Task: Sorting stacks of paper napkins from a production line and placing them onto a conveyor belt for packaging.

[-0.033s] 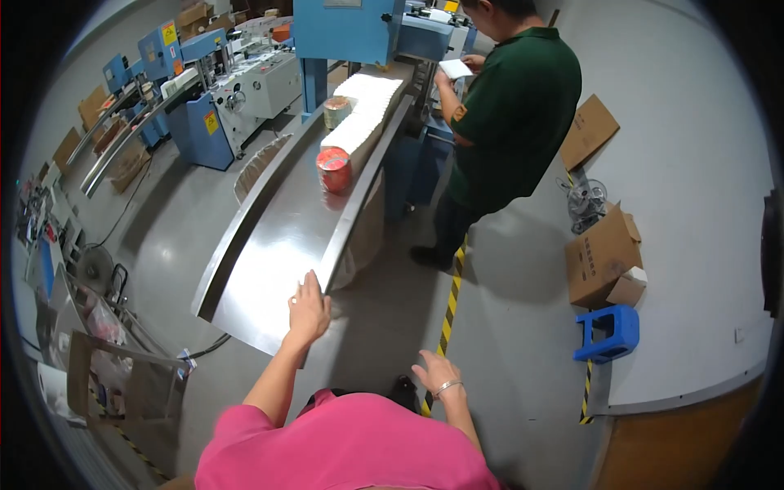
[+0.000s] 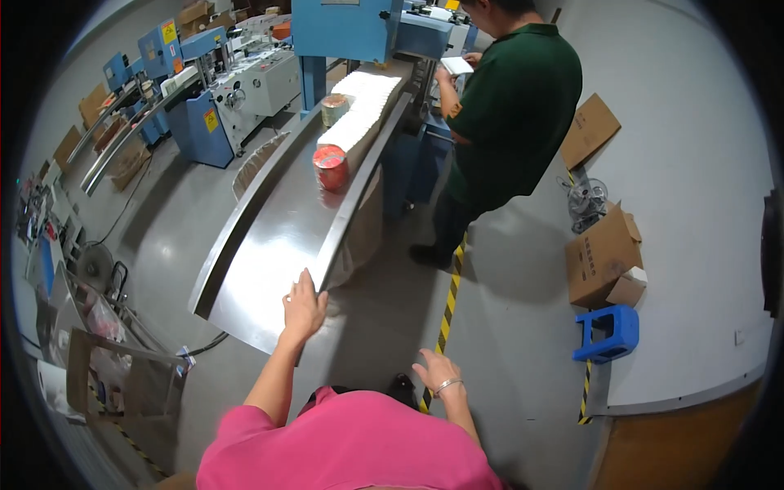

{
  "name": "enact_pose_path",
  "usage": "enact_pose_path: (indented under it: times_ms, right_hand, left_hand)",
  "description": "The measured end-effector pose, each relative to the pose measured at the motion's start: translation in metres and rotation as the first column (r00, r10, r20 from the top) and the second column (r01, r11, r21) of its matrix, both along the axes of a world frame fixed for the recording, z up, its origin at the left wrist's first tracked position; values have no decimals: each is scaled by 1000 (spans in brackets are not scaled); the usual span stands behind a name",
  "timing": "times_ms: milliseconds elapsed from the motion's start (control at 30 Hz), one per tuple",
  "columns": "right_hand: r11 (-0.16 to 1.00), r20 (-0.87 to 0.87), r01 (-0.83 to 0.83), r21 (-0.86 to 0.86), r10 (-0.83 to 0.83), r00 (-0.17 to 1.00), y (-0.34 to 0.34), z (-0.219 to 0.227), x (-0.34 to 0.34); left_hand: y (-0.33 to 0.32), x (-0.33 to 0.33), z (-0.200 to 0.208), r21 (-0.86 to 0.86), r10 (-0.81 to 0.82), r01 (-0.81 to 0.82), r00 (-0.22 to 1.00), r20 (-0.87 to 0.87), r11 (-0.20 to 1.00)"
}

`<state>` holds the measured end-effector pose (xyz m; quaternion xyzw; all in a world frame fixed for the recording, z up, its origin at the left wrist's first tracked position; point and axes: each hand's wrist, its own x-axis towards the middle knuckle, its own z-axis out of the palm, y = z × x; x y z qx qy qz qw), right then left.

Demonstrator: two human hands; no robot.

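My left hand [image 2: 305, 312] lies at the right-hand rim of a long metal chute [image 2: 261, 237], near its front end, with the fingers stretched out. Over the floor to the right hovers my right hand [image 2: 437, 372], fingers spread, nothing in it, a bracelet at the wrist. Farther up the chute, a red cylinder [image 2: 331, 169] like a tin stands against the front of a row of white, closely packed flat pieces [image 2: 359, 118]. A brownish-green cylinder [image 2: 333, 110] stands to the left of that row.
A person in a dark green shirt [image 2: 518, 114] stands right of the chute, holding a small white pad [image 2: 457, 66]. Blue machinery [image 2: 347, 31] rises over its far end. Along the right wall are a cardboard box [image 2: 603, 255] and a blue stool [image 2: 608, 333]. A brown frame [image 2: 80, 376] stands at left.
The chute's near part, with the red cylinder, has shifted slightly left. My left hand has moved left with it. My right hand has stayed in place.
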<state>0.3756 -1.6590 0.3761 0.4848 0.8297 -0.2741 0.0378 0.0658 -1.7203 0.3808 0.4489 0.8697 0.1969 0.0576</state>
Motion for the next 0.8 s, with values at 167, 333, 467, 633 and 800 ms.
enact_pose_path:
  times_ms: [167, 333, 467, 633, 800]
  right_hand:
    - [982, 104, 71, -176, -53, 993, 48, -13, 72]
    - [962, 286, 119, -245, -45, 957, 92, -19, 115]
    - [974, 195, -30, -224, 75, 978, 132, -13, 100]
    - [965, 54, -207, -161, 219, 974, 181, -18, 39]
    - [909, -152, -409, -76, 395, 906, 223, -9, -40]
  left_hand:
    - [14, 1, 9, 20, 320, -324, 940, 120, 946]
    - [26, 8, 7, -18, 401, -409, 903, -152, 913]
    - [31, 13, 14, -27, 415, -424, 895, -165, 905]
    - [35, 13, 19, -87, 461, -469, 882, -103, 879]
    - [37, 10, 15, -55, 554, -557, 830, -64, 829]
